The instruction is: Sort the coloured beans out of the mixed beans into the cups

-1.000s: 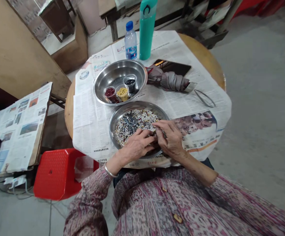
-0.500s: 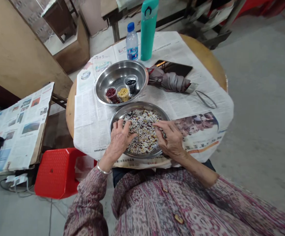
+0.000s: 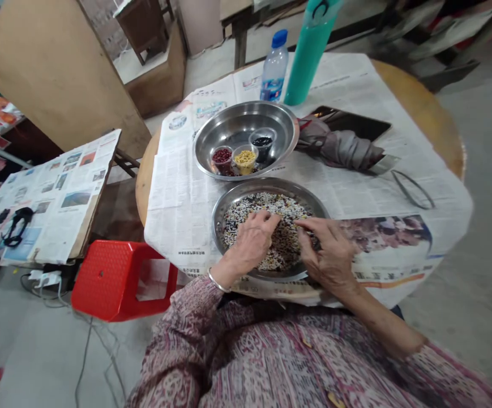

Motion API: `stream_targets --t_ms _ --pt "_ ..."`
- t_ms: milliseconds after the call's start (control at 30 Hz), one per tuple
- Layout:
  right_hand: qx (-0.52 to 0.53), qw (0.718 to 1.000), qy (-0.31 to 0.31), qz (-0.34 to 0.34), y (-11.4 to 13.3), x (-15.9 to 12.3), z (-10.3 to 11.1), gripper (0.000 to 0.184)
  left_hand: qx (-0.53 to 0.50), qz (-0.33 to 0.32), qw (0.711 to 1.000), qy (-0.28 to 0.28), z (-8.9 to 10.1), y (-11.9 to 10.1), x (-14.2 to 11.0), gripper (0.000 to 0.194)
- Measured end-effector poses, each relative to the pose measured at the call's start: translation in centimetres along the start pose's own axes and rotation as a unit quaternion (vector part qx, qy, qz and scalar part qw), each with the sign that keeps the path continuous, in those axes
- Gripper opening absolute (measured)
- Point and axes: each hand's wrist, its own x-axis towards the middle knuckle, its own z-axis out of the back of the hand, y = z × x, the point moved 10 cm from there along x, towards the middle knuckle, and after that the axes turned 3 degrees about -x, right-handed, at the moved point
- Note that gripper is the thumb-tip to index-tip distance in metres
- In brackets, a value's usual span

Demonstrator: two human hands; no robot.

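My left grip (image 3: 249, 243) lies half-curled, fingertips on the mixed grains (image 3: 271, 205) in the steel plate (image 3: 269, 186) at lower centre of the frame. My right grip (image 3: 328, 255) is narrow at the plate's right side, but I cannot tell whether either grip holds any grain. Just above the plate, a steel bowl (image 3: 246, 116) carries three small cups (image 3: 244, 158) of red, yellow and black grains. Newspaper (image 3: 178, 209) covers the round wooden desk (image 3: 424, 107).

Mixed grains (image 3: 266, 207) speckled white, dark red, black. Cups hold dark red beans (image 3: 222, 156), yellow grains (image 3: 246, 158), black seeds (image 3: 262, 141). Teal flask (image 3: 307, 56). Red stool (image 3: 118, 283). Blouse (image 3: 246, 362) mauve-pink, mottled print. Newspaper (image 3: 178, 198) grey on white.
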Motion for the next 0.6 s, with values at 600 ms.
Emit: stream_targets --t_ms 600 --pt "-0.006 1.000 0.011 0.018 0.3 0.0 -0.1 0.021 -0.139 0.061 0.969 -0.194 6.1 6.0 -3.7 0.014"
